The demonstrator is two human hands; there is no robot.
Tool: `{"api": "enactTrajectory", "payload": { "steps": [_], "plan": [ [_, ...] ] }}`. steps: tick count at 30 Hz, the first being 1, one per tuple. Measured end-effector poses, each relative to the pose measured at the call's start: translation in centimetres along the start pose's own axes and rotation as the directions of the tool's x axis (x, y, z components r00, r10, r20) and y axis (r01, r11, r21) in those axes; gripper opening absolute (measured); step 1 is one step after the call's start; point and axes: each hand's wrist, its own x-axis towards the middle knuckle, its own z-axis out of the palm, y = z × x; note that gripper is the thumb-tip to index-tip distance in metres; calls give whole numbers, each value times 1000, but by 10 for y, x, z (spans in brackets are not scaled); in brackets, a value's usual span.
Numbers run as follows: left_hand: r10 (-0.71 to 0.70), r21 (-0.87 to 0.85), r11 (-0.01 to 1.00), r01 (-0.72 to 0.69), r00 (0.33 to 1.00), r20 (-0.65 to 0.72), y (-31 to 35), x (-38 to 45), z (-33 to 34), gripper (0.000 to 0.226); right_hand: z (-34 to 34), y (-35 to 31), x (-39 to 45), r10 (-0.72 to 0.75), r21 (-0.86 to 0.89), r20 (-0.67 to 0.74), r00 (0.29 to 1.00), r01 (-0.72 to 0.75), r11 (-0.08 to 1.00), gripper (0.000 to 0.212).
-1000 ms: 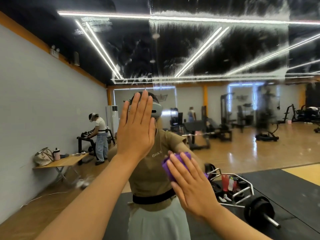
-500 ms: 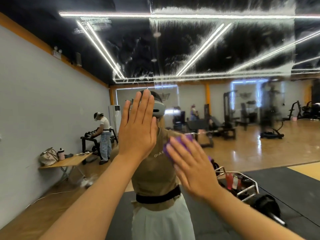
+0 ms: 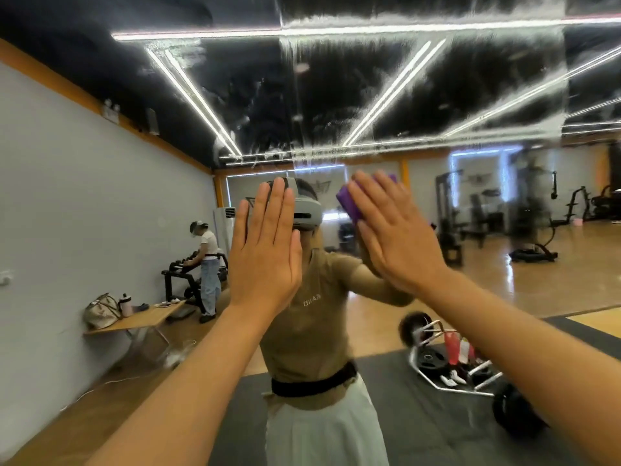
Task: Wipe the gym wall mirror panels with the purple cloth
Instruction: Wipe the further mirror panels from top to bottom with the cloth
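One mirror wall (image 3: 437, 95) fills nearly all we see, and a vertical seam runs down it near the middle, above our hands, where two panels meet. The upper glass is streaked and hazy in a broad band; lower down it reflects more cleanly. To our left the grey side wall (image 3: 84, 196) meets the mirror, closing that side; to our right the glass runs on past the frame's edge, so the open room for sweeping lies rightward and upward.

In the reflection we see a wide wooden floor with gym machines (image 3: 470, 216) far back, a dark mat underfoot, and a barbell frame with weight plates (image 3: 447, 364) lying low on the right, near our feet. By the side wall stands a folding table (image 3: 148, 317) carrying a bag (image 3: 100, 312) and a bottle (image 3: 126, 304). Beyond it another person (image 3: 206, 260) bends over a dumbbell rack, well apart from us.

Our left hand (image 3: 265, 257) lies flat on the glass, fingers straight and together, holding nothing. Our right hand (image 3: 396, 237) is also spread flat, fingers extended, pressing the purple cloth (image 3: 349, 203) against the mirror; the cloth shows past our fingertips and along the hand's left edge, at about head height in the reflection, just beside the left hand. Nothing lies on the glass between the two hands.
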Motion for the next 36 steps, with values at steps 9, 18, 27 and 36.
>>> {"api": "enactTrajectory", "payload": {
  "steps": [9,18,27,36],
  "plan": [
    [9,-3,1000,-9,1000,12,0,-1,1,59,2,-1,-49,-221,4,51,974,221,975,62],
    [4,14,1000,-5,1000,23,1,1,-2,59,-2,18,-118,-715,105,384,585,741,663,54],
    [-62,37,998,60,997,43,12,0,-8,61,-29,66,65,47,26,-84,995,-45,999,51],
    [-184,42,983,181,981,64,32,-3,-5,64,-3,8,-103,-556,53,244,795,561,826,67]
  ]
}}
